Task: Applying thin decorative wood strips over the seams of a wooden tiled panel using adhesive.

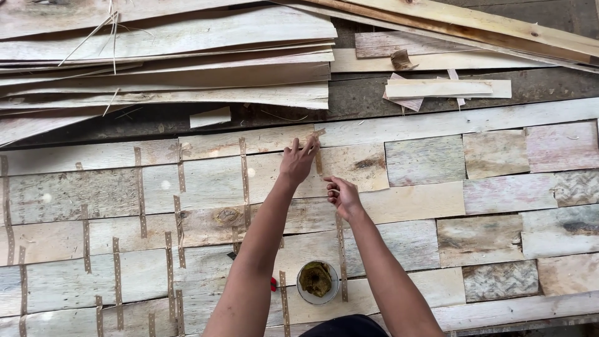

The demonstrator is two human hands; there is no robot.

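Observation:
My left hand (298,158) reaches forward with its fingers pressed flat on a strip of brown perforated tape (318,156) that runs across a seam between pale veneer pieces (349,163). My right hand (341,194) hovers just behind and to the right, fingers loosely curled; whether anything is pinched in it I cannot tell. Many more tape strips (244,168) cross the joints on the left half of the veneer sheet.
A small round bowl (317,282) with a wet greenish sponge sits near my body, a red object (273,284) beside it under my left arm. Stacked loose veneer sheets (187,56) lie at the back left, wood planks (486,25) and offcuts (437,88) at the back right.

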